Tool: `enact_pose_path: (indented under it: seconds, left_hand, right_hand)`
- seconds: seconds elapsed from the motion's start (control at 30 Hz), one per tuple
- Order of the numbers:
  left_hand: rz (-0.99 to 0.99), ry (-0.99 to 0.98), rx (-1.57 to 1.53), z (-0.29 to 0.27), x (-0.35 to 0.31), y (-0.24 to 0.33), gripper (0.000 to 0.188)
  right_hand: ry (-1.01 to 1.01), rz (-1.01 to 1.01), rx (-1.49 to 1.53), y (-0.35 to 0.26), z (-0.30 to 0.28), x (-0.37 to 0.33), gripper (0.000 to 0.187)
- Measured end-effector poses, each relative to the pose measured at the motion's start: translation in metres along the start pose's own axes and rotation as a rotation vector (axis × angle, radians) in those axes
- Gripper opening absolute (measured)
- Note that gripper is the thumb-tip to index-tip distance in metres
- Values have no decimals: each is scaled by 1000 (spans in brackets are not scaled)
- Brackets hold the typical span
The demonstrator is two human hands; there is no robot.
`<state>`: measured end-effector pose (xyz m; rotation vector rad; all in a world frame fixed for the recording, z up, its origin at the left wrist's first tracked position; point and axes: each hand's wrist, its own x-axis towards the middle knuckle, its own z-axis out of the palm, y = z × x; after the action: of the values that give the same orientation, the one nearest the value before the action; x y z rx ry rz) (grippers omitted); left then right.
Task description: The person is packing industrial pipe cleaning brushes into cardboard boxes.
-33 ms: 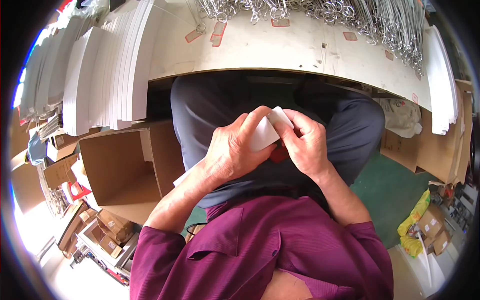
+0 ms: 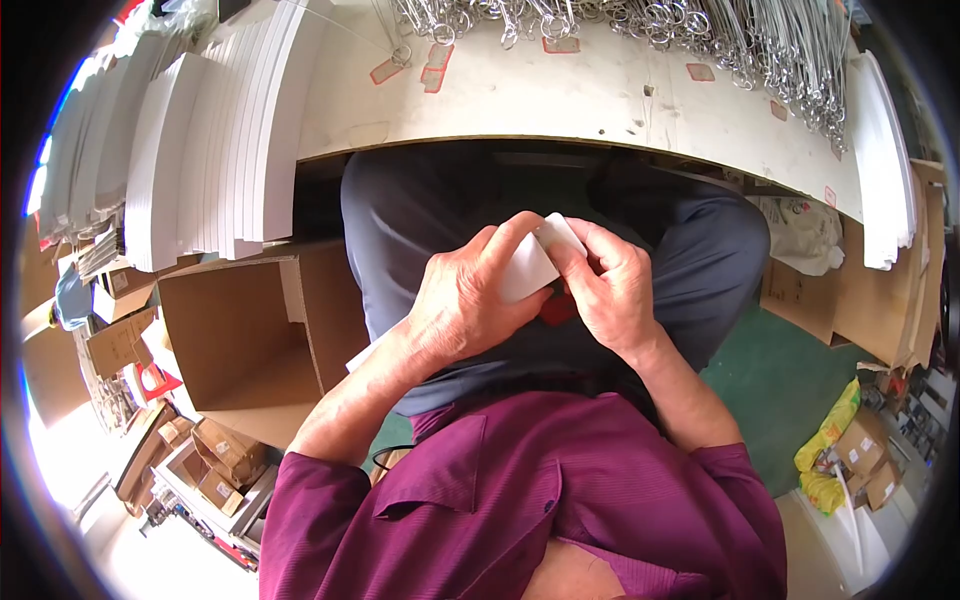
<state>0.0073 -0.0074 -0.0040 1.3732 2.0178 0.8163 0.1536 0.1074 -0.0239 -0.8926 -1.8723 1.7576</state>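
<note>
A long, narrow white carton [image 2: 528, 272] is held over my lap, slanting from under my left forearm up to the fingers of both hands. My left hand [image 2: 462, 300] wraps around its body near the far end, thumb below and index finger over the top. Closed on that end, my right hand [image 2: 612, 295] pinches the white end piece between thumb and fingers. Whether this piece is a folded flap cannot be made out. The carton's middle is hidden behind my left hand and wrist. A small red patch, too obscured to name, shows below the hands.
A white table [image 2: 480, 100] spans ahead, bearing many ring-ended metal rods [image 2: 680, 30]. Flat white cartons [image 2: 215, 150] stand stacked at left, more white pieces [image 2: 885, 170] at right. An open cardboard box [image 2: 240, 330] sits left of my legs; a yellow bag [image 2: 825, 465] lies lower right.
</note>
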Motion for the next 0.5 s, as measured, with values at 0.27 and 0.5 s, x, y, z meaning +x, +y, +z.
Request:
enact_pose_path:
  seconds: [0.27, 0.5]
  left_hand:
    - [2, -52, -28, -4, 5, -7, 57]
    - [38, -4, -41, -2, 7, -9, 53]
  right_hand:
    - [-93, 82, 118, 3, -10, -5, 26]
    - [-84, 141, 271, 7, -10, -11, 23]
